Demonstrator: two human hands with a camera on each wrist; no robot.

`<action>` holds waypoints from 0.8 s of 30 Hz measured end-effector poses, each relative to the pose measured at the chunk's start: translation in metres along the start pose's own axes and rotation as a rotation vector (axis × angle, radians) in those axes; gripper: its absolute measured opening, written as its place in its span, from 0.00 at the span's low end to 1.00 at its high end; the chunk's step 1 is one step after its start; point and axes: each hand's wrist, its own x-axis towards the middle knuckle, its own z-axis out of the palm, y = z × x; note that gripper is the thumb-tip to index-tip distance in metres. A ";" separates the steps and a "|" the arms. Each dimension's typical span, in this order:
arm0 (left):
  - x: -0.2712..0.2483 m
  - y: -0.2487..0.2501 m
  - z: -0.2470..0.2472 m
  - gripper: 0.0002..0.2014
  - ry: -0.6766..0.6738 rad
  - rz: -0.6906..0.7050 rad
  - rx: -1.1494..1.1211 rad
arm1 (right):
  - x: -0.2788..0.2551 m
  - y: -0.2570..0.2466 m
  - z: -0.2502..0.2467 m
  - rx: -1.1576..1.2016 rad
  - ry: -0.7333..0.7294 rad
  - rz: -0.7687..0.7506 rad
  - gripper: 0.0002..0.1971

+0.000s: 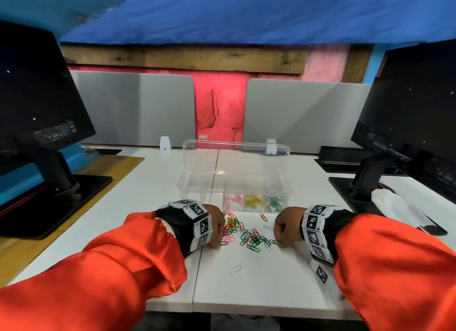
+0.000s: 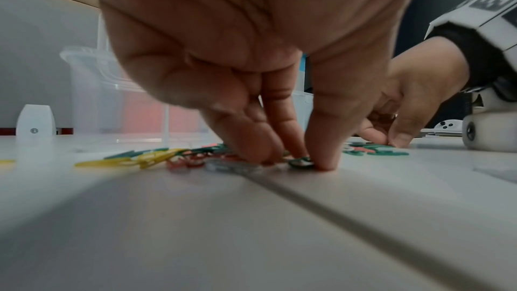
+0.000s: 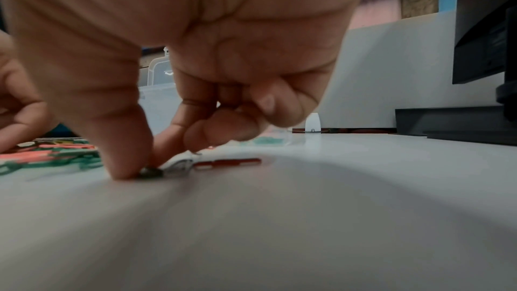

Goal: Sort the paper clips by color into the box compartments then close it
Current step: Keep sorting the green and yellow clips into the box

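A clear plastic box (image 1: 190,182) stands open on the white desk, its lid upright behind it. Three compartments hold pink clips (image 1: 233,199), yellow clips (image 1: 254,201) and green clips (image 1: 275,203). A mixed pile of paper clips (image 1: 244,234) lies in front of the box, between my hands. My left hand (image 1: 218,244) (image 2: 296,162) pinches a dark green clip (image 2: 300,162) against the desk at the pile's left edge. At the pile's right edge, my right hand (image 1: 278,244) (image 3: 145,172) pinches a dark clip (image 3: 151,173) with thumb and forefinger. A red clip (image 3: 228,163) lies just beyond it.
A lone white clip (image 1: 238,269) lies nearer to me on the desk. Black monitors stand at the left (image 1: 37,103) and right (image 1: 414,108), their bases on the desk. Grey partition panels (image 1: 135,108) run behind the box. A white cloth (image 1: 392,207) lies at the right.
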 end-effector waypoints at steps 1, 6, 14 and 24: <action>0.000 0.000 0.001 0.16 -0.001 -0.001 -0.002 | 0.000 0.000 0.000 0.003 -0.010 0.004 0.14; -0.001 0.000 0.001 0.16 -0.003 -0.012 -0.016 | -0.001 -0.001 0.000 0.028 -0.043 0.010 0.14; -0.007 0.001 -0.003 0.11 0.023 -0.006 -0.045 | -0.013 -0.003 -0.007 0.117 0.112 -0.025 0.13; -0.005 0.002 -0.026 0.14 0.204 -0.153 -0.944 | -0.014 -0.011 -0.025 0.621 0.003 0.121 0.15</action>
